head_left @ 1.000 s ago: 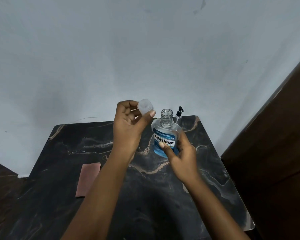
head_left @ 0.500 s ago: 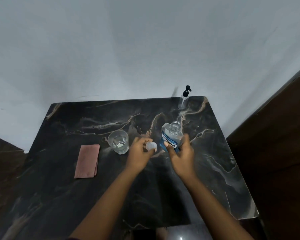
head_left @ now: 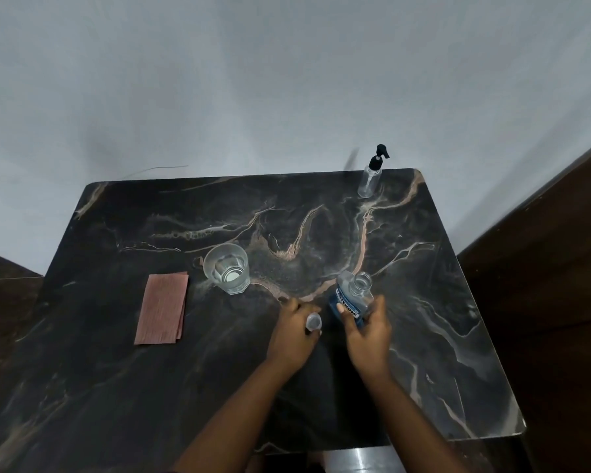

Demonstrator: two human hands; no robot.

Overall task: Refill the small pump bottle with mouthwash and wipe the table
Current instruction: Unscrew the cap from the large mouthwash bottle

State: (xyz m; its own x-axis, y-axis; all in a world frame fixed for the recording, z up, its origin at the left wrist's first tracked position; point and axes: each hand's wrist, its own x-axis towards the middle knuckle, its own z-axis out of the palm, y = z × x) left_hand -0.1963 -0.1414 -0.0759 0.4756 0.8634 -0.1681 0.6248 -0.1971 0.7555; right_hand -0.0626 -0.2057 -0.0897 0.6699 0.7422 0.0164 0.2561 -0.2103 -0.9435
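The small clear plastic pump bottle with the black pump head stands upright at the far right corner of the dark marble-patterned worktop, well apart from both hands. Nearer the middle, towards the right edge, the right hand has its grip wrapped round the clear blue-labelled mouthwash bottle, thumb on the label, fingers behind; the neck is open and uncapped, and the bottle leans a little. Just beside it, the left hand has its grip pinched on the small translucent bottle cap, knuckles low over the worktop. Left of the hands stands a clear faceted drinking glass with a little liquid in it, and beyond that, near the left edge, a folded pinkish-brown cloth lies flat.
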